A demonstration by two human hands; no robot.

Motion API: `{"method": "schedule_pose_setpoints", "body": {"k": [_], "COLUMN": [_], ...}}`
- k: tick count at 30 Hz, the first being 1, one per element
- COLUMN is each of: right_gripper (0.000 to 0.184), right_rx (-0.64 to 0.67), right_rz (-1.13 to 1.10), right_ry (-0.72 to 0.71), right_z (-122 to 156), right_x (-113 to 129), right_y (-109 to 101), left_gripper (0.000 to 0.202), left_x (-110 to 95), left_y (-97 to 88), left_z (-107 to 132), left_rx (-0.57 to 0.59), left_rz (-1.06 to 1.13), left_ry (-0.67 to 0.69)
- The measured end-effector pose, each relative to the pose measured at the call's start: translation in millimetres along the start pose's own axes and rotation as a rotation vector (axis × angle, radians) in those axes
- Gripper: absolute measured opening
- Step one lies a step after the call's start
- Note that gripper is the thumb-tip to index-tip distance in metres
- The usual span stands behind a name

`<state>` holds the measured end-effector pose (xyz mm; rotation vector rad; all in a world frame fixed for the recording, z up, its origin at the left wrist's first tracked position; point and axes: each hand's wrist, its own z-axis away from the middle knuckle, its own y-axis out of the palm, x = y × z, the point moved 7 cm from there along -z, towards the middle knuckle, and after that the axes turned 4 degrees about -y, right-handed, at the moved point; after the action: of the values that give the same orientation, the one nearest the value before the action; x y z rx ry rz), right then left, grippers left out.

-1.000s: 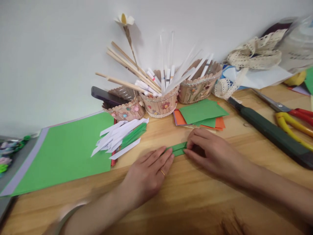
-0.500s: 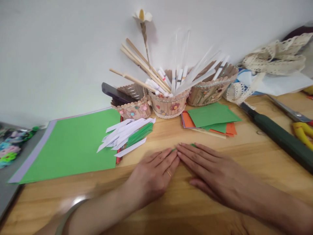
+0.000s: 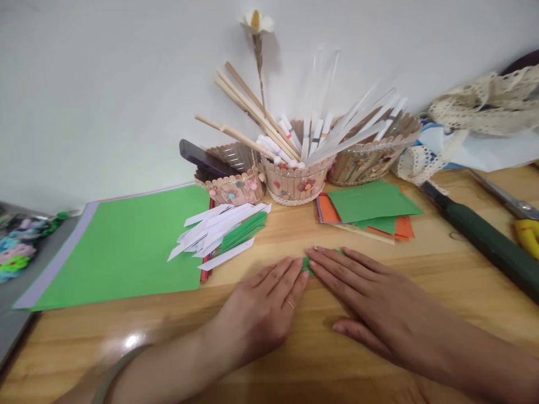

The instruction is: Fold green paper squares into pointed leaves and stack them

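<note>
Head view: our green paper (image 3: 306,267) is on the wooden table (image 3: 290,370), mostly hidden under our left hand (image 3: 263,306) and right hand (image 3: 370,292), fingers pretty straight and close together. Beyond it we've got white strips (image 3: 213,227) off left and a flower-trimmed basket (image 3: 295,188).

Paper (image 3: 307,267) beneath both hands (image 3: 366,292)

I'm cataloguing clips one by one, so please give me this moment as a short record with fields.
Left hand: laid flat, fingertips at the small green paper
Right hand: laid flat over the same paper
Paper visibility: mostly hidden under the hands
Surface: wooden table
Left side: white strips, partly over a large green sheet
Back: three decorated containers
Right side: dark green tool
</note>
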<state>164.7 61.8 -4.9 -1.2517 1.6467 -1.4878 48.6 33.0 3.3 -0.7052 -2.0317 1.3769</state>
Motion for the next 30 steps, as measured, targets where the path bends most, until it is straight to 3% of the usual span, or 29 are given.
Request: {"method": "schedule_pose_setpoints", "body": {"k": [16,30], "right_gripper": [0.068,0.085], "right_rx": [0.019,0.069], "right_rz": [0.023,-0.047], "right_ry": [-0.043,-0.032], "right_z": [7,26], "right_x": [-4,-35], "right_y": [0,-10], "left_gripper": [0.034,0.035], "left_x": [6,11], "left_y": [-1.5,-2.5], "left_z": [1,6], "left_rx": [-0.025,-0.059], "left_rz": [0.035,0.125], "left_ry": [-0.003,0.003]}}
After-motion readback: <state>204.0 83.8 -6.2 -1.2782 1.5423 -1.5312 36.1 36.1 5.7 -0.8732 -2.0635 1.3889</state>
